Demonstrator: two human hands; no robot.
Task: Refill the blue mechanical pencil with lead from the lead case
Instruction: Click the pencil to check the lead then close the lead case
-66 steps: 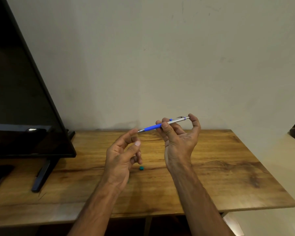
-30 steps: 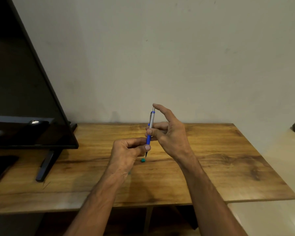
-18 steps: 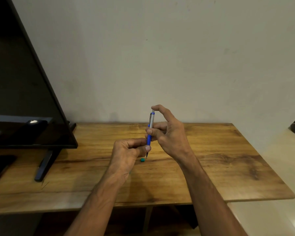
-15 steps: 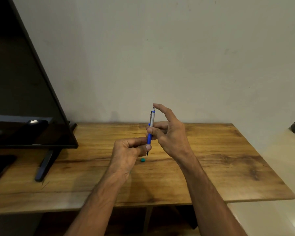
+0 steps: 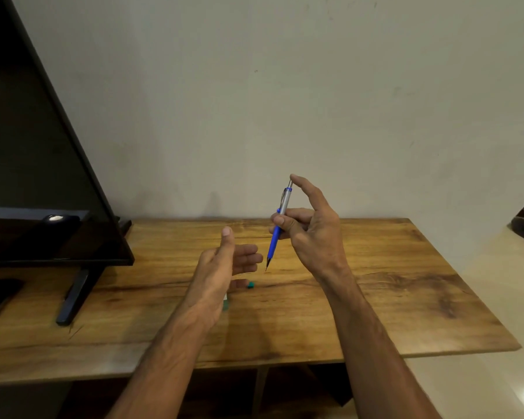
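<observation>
Nearest you, your two forearms reach out over the front edge of the wooden table (image 5: 375, 313). Your left hand (image 5: 221, 273) is spread loose with the thumb raised and the fingers stretched toward the right, and it has hold of nothing that shows. Just under its heel a small pale and teal thing (image 5: 225, 301) peeks out on the table; it may be the lead case, though most of it is hidden and you cannot be sure. A little past your left fingertips, on the wood between the two hands, lies a small teal cap (image 5: 250, 285), likely the case's lid or the pencil's own cap. Your right hand (image 5: 309, 231) is closed around the blue mechanical pencil (image 5: 279, 226), held nearly upright above the table, tip down and leaning slightly toward the left hand, with thumb and fingers pinching the blue grip and the forefinger resting on the silver push button at the top. A dark point shows at the tip, but whether that is lead is too fine to tell. Judging from this, the loading looks to be behind you and you seem to be clicking lead through; what remains would be confirming that it feeds and closing the case. Beyond your left hand, far off to that side, stands a dark television (image 5: 37, 176) on its stand, and the plain wall (image 5: 315, 101) rises behind the table.
</observation>
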